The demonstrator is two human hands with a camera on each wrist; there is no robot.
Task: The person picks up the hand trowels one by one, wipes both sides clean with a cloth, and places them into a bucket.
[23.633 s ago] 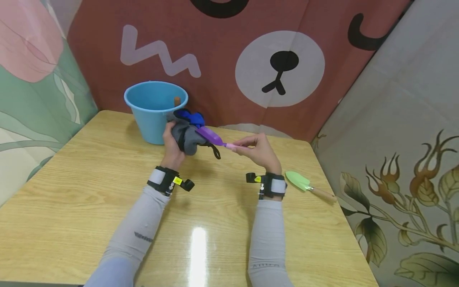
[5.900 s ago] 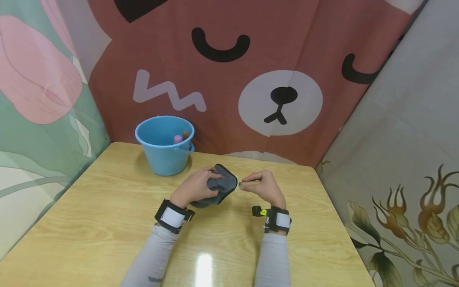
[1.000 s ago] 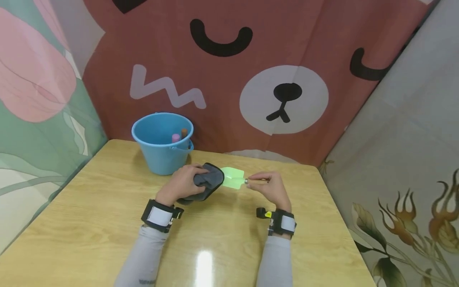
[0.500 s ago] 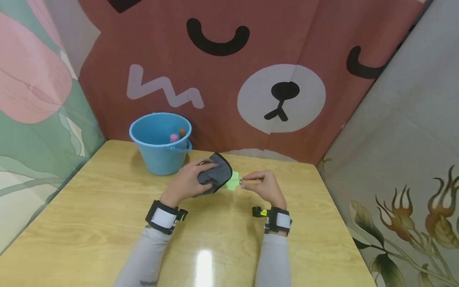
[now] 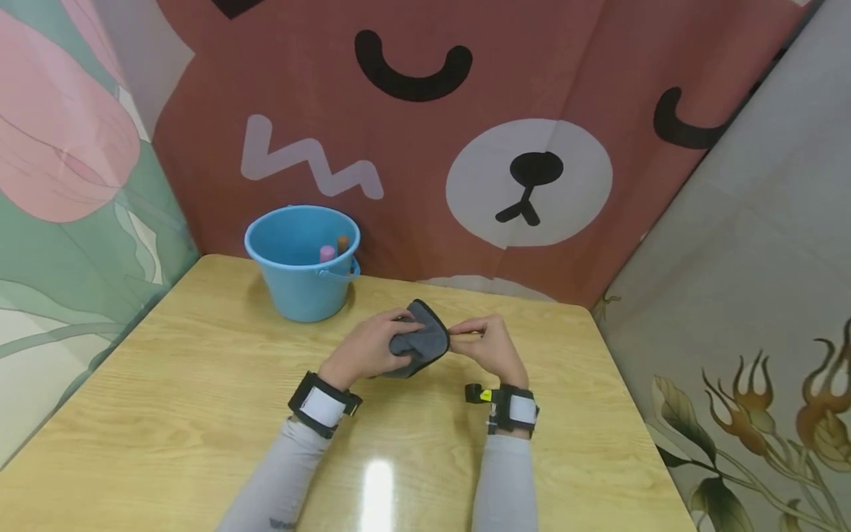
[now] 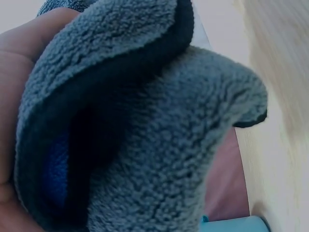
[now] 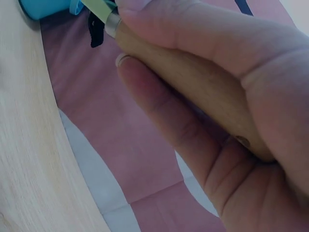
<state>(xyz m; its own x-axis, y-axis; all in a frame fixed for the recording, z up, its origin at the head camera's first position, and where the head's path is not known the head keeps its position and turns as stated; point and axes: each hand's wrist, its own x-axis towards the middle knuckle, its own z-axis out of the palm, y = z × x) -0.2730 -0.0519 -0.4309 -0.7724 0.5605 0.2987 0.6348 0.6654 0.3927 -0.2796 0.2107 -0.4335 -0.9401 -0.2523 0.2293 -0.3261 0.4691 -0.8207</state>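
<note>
My left hand grips a fuzzy grey cleaning cloth with black edging; a bit of blue shows inside its folds in the left wrist view. The cloth covers the blade of a small hand trowel in the head view. My right hand pinches that trowel by its wooden handle, thumb on one side and fingers on the other. A metal collar and a sliver of the light green trowel neck show at the top of the right wrist view. Both hands are held over the middle of the table.
A light blue bucket stands at the back left of the wooden table. A pink handle end and a brown handle end stick up inside it. Printed cloth backdrops rise behind and beside the table.
The left hand has slid the cloth right along the trowel, up to the right fingertips. The green blade, plain to see one second ago, is now covered. The right hand has barely moved.
</note>
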